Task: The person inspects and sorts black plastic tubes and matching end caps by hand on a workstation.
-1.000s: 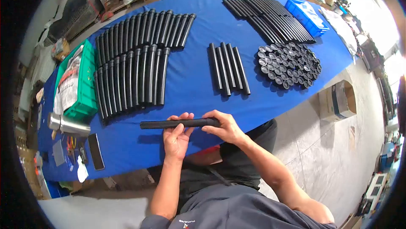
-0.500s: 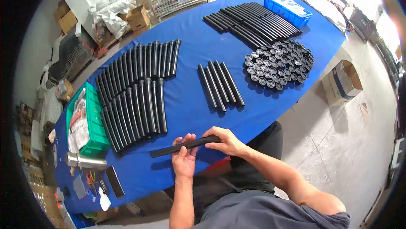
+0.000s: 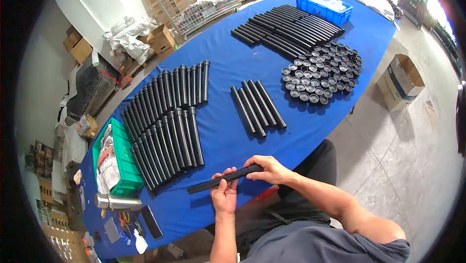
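A black tube [image 3: 202,186] lies at a slant across both my hands, above the near edge of the blue-covered table. My left hand [image 3: 225,195] holds it from below near its middle, thumb on the near side and fingers on the far side. At the tube's right end, my right hand [image 3: 270,170] is closed around it and hides part of that end. Beyond my hands, several loose black tubes [image 3: 258,108] lie side by side. To their left, two rows of black tubes with wider collars at their far ends [image 3: 167,90] are laid out.
Round black caps [image 3: 310,87] cluster at right, beside more tubes [image 3: 291,26] and a blue crate [image 3: 324,11]. A green crate [image 3: 127,158], steel flask [image 3: 118,202], phone [image 3: 151,222] and small tools stand or lie at left. A cardboard box [image 3: 401,84] is on the floor.
The camera view has shifted, so the table and its contents appear slightly lower and mostly farther right. Both hands keep nearly the same grip on the tube.
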Tool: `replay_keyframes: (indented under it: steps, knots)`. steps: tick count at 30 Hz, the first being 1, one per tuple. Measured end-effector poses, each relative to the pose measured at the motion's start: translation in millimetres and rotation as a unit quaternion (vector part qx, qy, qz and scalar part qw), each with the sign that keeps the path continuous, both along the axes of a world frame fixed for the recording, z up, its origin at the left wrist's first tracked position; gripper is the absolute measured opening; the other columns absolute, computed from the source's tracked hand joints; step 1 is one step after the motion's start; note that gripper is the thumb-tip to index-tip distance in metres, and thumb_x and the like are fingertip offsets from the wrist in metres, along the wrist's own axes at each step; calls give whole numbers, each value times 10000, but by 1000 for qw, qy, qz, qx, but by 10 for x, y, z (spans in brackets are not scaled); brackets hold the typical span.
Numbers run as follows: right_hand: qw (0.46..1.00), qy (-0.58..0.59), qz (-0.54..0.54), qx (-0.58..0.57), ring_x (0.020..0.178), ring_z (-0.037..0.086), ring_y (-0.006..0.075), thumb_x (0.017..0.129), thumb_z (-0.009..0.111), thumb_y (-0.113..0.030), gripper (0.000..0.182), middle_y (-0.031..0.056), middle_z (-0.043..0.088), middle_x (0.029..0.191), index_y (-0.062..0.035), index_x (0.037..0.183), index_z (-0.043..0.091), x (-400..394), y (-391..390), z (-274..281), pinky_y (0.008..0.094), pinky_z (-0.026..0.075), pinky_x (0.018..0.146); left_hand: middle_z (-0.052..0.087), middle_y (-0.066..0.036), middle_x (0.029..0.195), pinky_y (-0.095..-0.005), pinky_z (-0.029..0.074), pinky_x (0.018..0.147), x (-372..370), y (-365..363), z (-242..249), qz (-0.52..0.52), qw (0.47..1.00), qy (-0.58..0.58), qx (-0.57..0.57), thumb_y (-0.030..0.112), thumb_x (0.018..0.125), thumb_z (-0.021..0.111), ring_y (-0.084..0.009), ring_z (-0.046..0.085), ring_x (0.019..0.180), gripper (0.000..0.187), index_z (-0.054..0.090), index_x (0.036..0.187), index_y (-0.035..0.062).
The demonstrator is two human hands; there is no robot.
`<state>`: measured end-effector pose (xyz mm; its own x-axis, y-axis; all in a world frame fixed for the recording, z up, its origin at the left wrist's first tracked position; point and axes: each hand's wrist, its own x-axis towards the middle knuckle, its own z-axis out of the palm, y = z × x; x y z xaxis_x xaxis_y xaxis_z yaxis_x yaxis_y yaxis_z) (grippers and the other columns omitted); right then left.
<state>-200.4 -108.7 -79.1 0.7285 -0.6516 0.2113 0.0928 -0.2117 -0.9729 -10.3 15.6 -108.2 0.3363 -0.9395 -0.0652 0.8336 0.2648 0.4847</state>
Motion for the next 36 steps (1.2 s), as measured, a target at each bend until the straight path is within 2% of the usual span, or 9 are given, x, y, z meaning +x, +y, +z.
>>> replay_keyframes:
  steps: [3, 6, 14, 17, 18, 21, 24, 29, 36]
  knots:
    - [1000, 3, 9, -21, 781, 687, 153, 908, 772, -182, 340, 89, 674, 928, 4, 1156, 634, -5, -28, 19, 316, 540, 705, 664, -231, 1266, -555, 516, 1078, -11, -1, 11, 1, 1000, -18, 0, 0, 937, 663, -410, 590, 1272, 238, 646, 1169, 53]
    - [998, 18, 24, 50, 858, 678, 230, 865, 778, -145, 337, 134, 667, 935, 3, 1131, 632, -41, 1, 117, 360, 525, 760, 660, -228, 1271, -556, 520, 1073, -14, 9, 20, 1, 1000, -27, 3, -2, 947, 651, -408, 583, 1280, 245, 631, 1184, 55]
    - [985, -12, -65, -158, 970, 658, 304, 822, 800, -77, 348, 147, 650, 1051, -21, 1126, 642, 20, 88, 61, 385, 525, 824, 644, -215, 1296, -543, 489, 1106, -36, -20, 90, -3, 1000, -1, 16, 25, 967, 640, -386, 562, 1308, 228, 604, 1188, 71]
    - [997, 42, -52, -33, 909, 669, 273, 813, 825, -115, 365, 129, 667, 1006, -11, 1119, 654, -5, 144, 102, 357, 524, 773, 650, -213, 1281, -541, 488, 1106, -28, -6, 62, -12, 1000, 3, -3, 34, 968, 646, -387, 562, 1308, 232, 604, 1191, 80]
    - [994, 85, -59, -42, 880, 669, 268, 823, 810, -105, 345, 132, 669, 990, -8, 1115, 652, -25, 143, 169, 340, 519, 748, 652, -212, 1276, -540, 489, 1105, -28, -10, 81, -11, 1000, 1, 2, 38, 967, 650, -387, 562, 1309, 232, 605, 1190, 83]
    - [978, 32, -85, -189, 915, 676, 306, 814, 789, -27, 321, 155, 670, 1022, -15, 1101, 647, 24, 153, 181, 364, 539, 782, 653, -209, 1266, -536, 496, 1096, -40, -25, 129, -13, 1000, 11, 16, 63, 969, 662, -386, 569, 1301, 229, 607, 1189, 93]
    - [969, 26, -92, -227, 942, 678, 332, 803, 793, -8, 336, 165, 673, 1051, -19, 1104, 645, 45, 215, 196, 380, 549, 803, 651, -207, 1273, -537, 502, 1089, -16, -27, 51, -25, 1000, 13, -9, 72, 971, 664, -384, 582, 1286, 233, 607, 1196, 97]
    - [990, 92, -83, -72, 752, 582, 183, 838, 768, -52, 254, 100, 632, 864, 11, 1055, 651, 38, 215, 258, 299, 468, 672, 670, -189, 1222, -516, 526, 1072, -29, -4, 93, -20, 1000, 4, -2, 40, 977, 642, -371, 603, 1261, 215, 573, 1170, 106]
    - [985, 107, -74, -115, 762, 599, 214, 843, 758, -44, 246, 115, 635, 896, 5, 1058, 649, 70, 190, 248, 320, 478, 692, 670, -185, 1220, -510, 534, 1064, -38, -4, 106, -8, 1000, -1, 4, 16, 975, 633, -363, 605, 1261, 224, 557, 1164, 110]
